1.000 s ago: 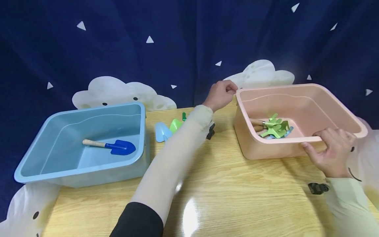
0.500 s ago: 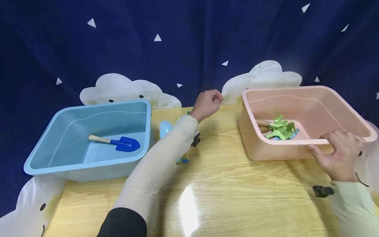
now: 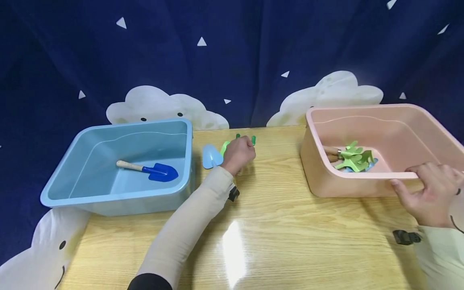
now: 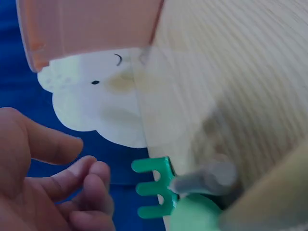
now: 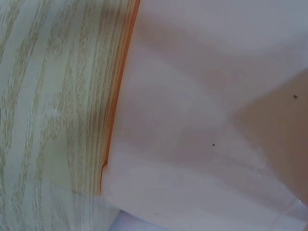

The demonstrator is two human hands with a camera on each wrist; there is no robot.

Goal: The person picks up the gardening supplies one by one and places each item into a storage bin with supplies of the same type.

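My left hand (image 3: 239,155) hovers over small garden tools between the two tubs, its fingers loosely curled. In the left wrist view nothing lies between thumb and fingers. Beside them are a green rake (image 4: 166,187) and a light green blade (image 4: 195,214), with a blurred handle (image 4: 269,192) in front. A light blue trowel (image 3: 211,156) lies left of the hand, which covers part of the group. My right hand (image 3: 433,193) grips the near rim of the pink tub (image 3: 348,186), thumb outside. Only that tub's wall and the tabletop show in the right wrist view.
A blue tub (image 3: 141,203) at the left holds a dark blue trowel (image 3: 163,172) with a wooden handle. Green tools (image 3: 353,161) with wooden handles lie inside the pink tub. Behind the wooden table (image 3: 282,241) hangs a navy curtain (image 3: 232,60).
My left hand has come away from beside the pink tub, moving left and nearer, down to the tools between the tubs. My right hand keeps its grip on the rim.
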